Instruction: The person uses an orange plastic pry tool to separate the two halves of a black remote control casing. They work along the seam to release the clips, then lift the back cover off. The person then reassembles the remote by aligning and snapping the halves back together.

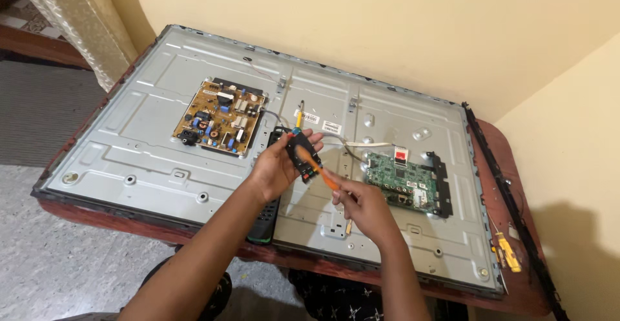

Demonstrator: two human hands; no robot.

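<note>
My left hand (279, 165) holds a small black module (302, 155) up above the grey metal back of a flat screen panel (161, 95). My right hand (363, 205) grips an orange-handled tool (328, 178) whose tip touches the module's lower end. Thin wires run from the module toward the green circuit board (399, 177) on the right. A brown power board (219, 115) sits on the panel's left half. A black remote control (265, 221) lies under my left forearm, partly hidden.
The panel rests on a reddish wooden table (510, 166) pushed into a yellow wall corner. A yellow-handled screwdriver (507, 251) lies on the table's right edge beside a loose black frame strip (510, 198). A curtain (71, 17) hangs at upper left.
</note>
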